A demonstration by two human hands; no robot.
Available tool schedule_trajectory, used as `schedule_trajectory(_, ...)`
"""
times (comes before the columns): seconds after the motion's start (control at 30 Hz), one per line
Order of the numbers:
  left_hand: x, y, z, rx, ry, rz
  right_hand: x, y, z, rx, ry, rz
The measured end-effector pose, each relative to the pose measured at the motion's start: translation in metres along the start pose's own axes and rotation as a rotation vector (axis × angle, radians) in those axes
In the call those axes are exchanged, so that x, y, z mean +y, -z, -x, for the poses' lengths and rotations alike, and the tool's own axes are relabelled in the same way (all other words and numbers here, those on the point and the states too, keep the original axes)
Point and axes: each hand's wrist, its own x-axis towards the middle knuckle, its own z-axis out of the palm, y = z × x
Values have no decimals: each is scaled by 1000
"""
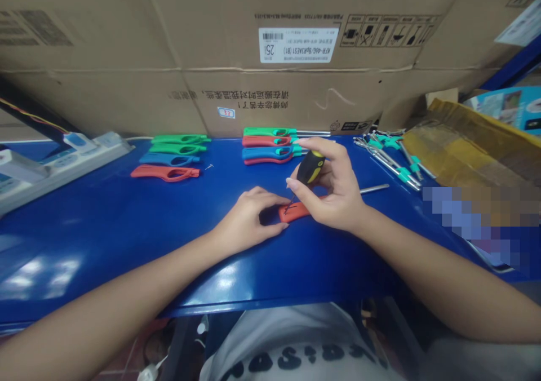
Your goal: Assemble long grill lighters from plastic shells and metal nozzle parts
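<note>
A red lighter body [299, 211] lies on the blue table, with a metal rod [375, 189] extending to its right. My left hand [253, 217] grips its left end between thumb and fingers. My right hand [333, 184] is closed on a black and yellow screwdriver [310, 167], tilted, its thin tip at the red body's left part. Behind my hands lie assembled lighters with rods: green [264, 132], red [262, 141] and blue [262, 154]. Further left are handles without rods, among them a green one [177, 139], a blue one [163, 159] and a red one [154, 171].
A white power strip [97, 151] runs along the left. Several metal rods with teal parts [393, 164] are piled at the back right, beside a brown taped package [460, 144]. A large cardboard box [220, 37] stands behind the table [105, 229].
</note>
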Motion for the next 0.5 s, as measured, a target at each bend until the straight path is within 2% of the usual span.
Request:
schedule_trajectory(0.2, 0, 0, 0, -2, -8, 1, 0, 0, 0, -33, 10, -1)
schedule_trajectory(0.4, -1, -1, -1, 3, -55, 4, -6, 14, -13, -317, -33, -130)
schedule_trajectory(0.5, -2, -3, 0, 16, -75, 29, -4, 18, -16, -339, -7, -69)
